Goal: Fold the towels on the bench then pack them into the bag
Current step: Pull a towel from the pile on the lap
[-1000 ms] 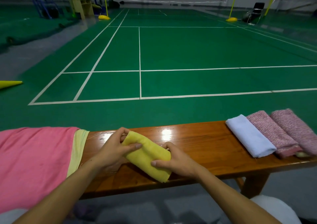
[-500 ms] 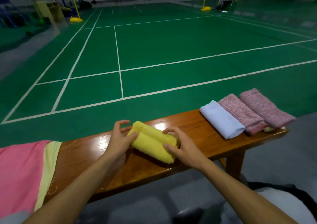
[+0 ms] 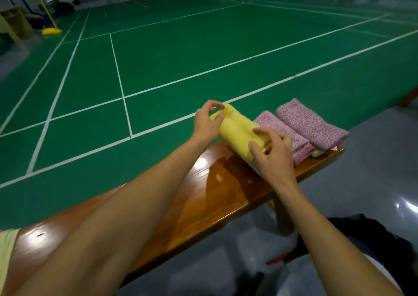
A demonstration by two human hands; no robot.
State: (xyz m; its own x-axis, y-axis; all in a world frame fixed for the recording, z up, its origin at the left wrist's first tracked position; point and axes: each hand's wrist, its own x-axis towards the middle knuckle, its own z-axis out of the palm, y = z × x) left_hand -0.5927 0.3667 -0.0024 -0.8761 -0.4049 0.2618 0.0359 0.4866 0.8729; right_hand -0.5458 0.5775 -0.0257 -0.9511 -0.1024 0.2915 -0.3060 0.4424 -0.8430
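Person, head view: two bare forearms, no sleeves in sight, no watch or bands at either wrist. Left hand (image 3: 207,123) and right hand (image 3: 272,157) ungloved, no rings showing on the fingers (image 3: 254,147); nails short and plain.

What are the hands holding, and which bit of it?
Both hands hold the folded yellow towel: the left hand pinches its far end, and the right hand grips its near end.
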